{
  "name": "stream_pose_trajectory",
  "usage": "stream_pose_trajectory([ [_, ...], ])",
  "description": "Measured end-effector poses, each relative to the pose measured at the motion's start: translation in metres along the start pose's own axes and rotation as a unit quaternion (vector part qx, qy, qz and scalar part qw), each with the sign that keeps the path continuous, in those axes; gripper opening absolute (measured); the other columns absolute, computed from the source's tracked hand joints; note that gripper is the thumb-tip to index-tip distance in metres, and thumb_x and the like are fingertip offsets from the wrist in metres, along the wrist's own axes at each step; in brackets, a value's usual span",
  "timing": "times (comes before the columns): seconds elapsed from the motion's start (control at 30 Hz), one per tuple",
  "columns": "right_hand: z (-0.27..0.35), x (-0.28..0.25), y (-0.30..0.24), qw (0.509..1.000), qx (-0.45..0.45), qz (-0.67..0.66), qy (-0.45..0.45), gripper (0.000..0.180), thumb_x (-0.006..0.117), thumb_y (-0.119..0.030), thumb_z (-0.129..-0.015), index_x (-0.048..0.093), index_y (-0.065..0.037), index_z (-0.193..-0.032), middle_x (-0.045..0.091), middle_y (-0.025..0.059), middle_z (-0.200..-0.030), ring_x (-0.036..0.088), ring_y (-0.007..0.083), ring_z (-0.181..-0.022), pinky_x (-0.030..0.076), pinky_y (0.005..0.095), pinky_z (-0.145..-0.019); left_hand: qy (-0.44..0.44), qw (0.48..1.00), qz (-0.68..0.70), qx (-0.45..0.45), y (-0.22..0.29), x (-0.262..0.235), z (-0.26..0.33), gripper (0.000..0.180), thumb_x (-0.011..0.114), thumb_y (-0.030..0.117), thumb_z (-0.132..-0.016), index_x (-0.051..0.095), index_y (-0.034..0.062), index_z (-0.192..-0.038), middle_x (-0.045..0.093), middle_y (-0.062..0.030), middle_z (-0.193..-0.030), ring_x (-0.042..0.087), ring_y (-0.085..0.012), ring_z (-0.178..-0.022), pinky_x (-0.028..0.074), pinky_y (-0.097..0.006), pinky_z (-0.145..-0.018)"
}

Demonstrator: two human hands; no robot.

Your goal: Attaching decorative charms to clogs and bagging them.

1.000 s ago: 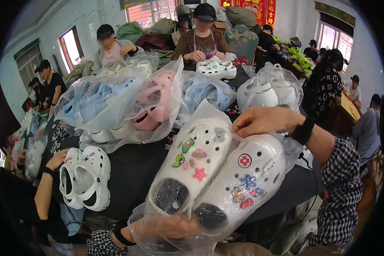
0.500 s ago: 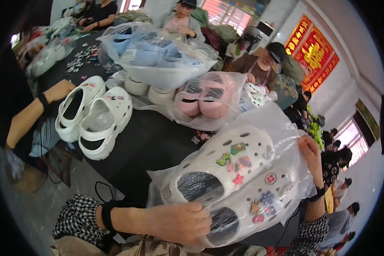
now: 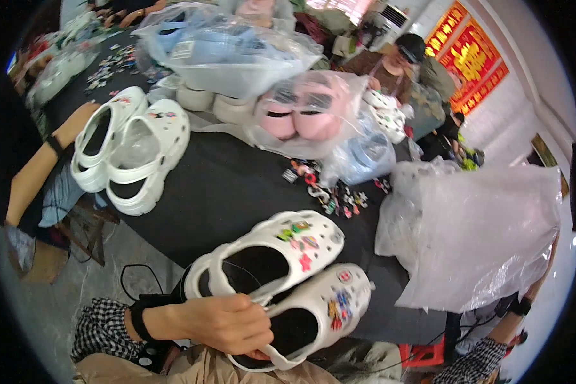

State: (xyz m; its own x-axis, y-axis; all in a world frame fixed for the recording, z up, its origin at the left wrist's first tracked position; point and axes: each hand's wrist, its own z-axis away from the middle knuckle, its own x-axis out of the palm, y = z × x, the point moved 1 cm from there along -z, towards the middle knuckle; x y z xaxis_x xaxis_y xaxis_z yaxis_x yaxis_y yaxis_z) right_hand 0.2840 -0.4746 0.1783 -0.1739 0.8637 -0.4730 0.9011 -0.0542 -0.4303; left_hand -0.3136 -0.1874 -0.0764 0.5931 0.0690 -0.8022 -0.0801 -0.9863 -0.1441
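A pair of white clogs with colourful charms, the far clog [image 3: 323, 237] and the near clog [image 3: 355, 288], is tilted side by side over the front of the black table. My left hand [image 3: 227, 323] is closed on their heel straps. To the right, my right hand [image 3: 546, 272] holds up a translucent plastic bag [image 3: 480, 237], which looks empty and hides most of its fingers. Small loose charms [image 3: 339, 195] lie on the table beyond the clogs.
Another white pair of clogs [image 3: 134, 147] stands at the left beside another person's hand [image 3: 73, 125]. Bagged blue clogs [image 3: 227, 54] and bagged pink clogs [image 3: 307, 112] sit across the black table [image 3: 217, 182]. A person [image 3: 397, 64] sits opposite. A red stool [image 3: 422, 354] is low at the right.
The white clogs have come out of the plastic bag. My right hand has drawn the bag away to the right, while my left hand keeps the clogs, now slightly further left.
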Motion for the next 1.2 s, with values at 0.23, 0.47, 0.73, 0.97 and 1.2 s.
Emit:
stream_pose_trajectory([
  [0.23, 0.009, -0.050, -0.072, 0.978, 0.035, -0.200, -0.039, 0.053, 0.035, -0.025, -0.109, 0.034, 0.001, -0.155, 0.033, 0.0154, -0.162, 0.030, 0.0257, -0.150, 0.020, 0.0409, -0.126, 0.039, 0.994, 0.011, -0.098, 0.000, 0.002, -0.021, 0.043, 0.067, 0.048, -0.090, 0.049, 0.0150, -0.069, 0.047, 0.0030, -0.068, 0.049, -0.0134, -0.066, 0.034, -0.029, -0.063],
  [0.47, 0.016, 0.032, -0.133, 0.010, 0.105, -0.993, 0.054, 0.055, 0.043, -0.020, -0.103, 0.035, -0.003, -0.154, 0.038, 0.0134, -0.159, 0.036, 0.0278, -0.147, 0.027, 0.0408, -0.123, 0.098, 0.987, 0.021, -0.125, -0.004, 0.061, -0.073, 0.043, 0.079, 0.046, -0.078, 0.055, 0.0102, -0.072, 0.047, -0.0022, -0.073, 0.048, -0.0194, -0.070, 0.031, -0.034, -0.062],
  [0.73, 0.021, 0.225, -0.238, 0.365, 0.017, -0.928, -0.076, 0.038, 0.054, -0.022, -0.100, 0.051, -0.004, -0.134, 0.053, 0.0099, -0.135, 0.049, 0.0226, -0.123, 0.040, 0.0363, -0.104, -0.041, 0.987, 0.058, -0.144, -0.016, 0.014, -0.064, 0.067, 0.080, 0.047, -0.078, 0.064, -0.0004, -0.121, 0.058, -0.0169, -0.129, 0.057, -0.0326, -0.116, 0.043, -0.043, -0.098],
  [0.97, 0.077, 0.325, -0.282, 0.813, -0.045, -0.405, -0.416, 0.023, 0.062, -0.023, -0.100, 0.070, -0.002, -0.103, 0.072, 0.0102, -0.096, 0.066, 0.0183, -0.085, 0.054, 0.0330, -0.077, 0.076, 0.858, 0.353, -0.365, -0.114, -0.001, -0.043, 0.065, 0.074, 0.009, -0.084, 0.049, 0.0026, -0.144, 0.054, -0.0136, -0.143, 0.050, -0.0254, -0.134, 0.043, -0.040, -0.108],
  [1.2, 0.168, 0.372, -0.342, 0.616, -0.142, -0.438, -0.639, 0.027, 0.062, -0.027, -0.101, 0.065, -0.003, -0.112, 0.068, 0.0140, -0.097, 0.064, 0.0260, -0.083, 0.051, 0.0391, -0.077, 0.202, 0.663, 0.521, -0.498, -0.174, 0.056, -0.024, 0.061, 0.075, 0.009, -0.082, 0.056, 0.0052, -0.140, 0.050, -0.0127, -0.146, 0.037, -0.0275, -0.145, 0.039, -0.043, -0.112],
])
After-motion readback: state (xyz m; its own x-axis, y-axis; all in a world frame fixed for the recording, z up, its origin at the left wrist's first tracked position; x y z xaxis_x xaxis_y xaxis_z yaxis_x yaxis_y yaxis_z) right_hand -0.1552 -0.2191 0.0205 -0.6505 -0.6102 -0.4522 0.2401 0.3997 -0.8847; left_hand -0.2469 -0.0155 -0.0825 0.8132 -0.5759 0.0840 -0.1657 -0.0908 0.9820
